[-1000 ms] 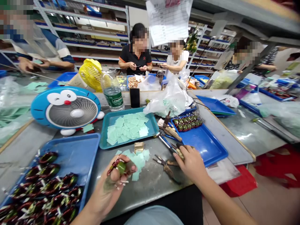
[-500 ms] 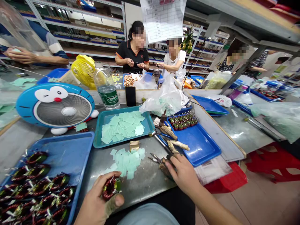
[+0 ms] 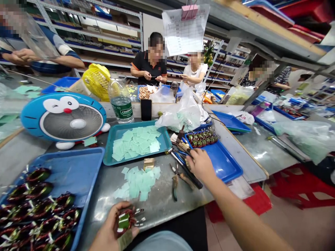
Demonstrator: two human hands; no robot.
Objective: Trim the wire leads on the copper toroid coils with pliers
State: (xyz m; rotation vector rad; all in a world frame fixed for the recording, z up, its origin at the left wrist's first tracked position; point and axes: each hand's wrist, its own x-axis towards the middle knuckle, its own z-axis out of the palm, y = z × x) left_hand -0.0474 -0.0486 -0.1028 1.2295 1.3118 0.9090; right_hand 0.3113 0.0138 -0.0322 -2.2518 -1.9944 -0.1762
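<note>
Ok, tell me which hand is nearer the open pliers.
Right. The right hand is just right of the pliers; the left hand, holding a coil, is farther off, to their left and nearer the camera.

Brand name "Cestbon" on a clear plastic water bottle (image 3: 120, 101).

The name stands in white letters across the bottle's green wraparound label (image 3: 125, 111); the smaller marks on it are too fine to read. A white paper sheet (image 3: 183, 33) with ruled rows of print hangs under a pink binder clip (image 3: 190, 12), its writing too small and blurred to make out. A black polo shirt with orange trim (image 3: 153, 62), worn by a person across the bench, bears a small reddish chest emblem resembling an "R". Red print on a crumpled white plastic bag (image 3: 246, 118) is illegible.
</note>
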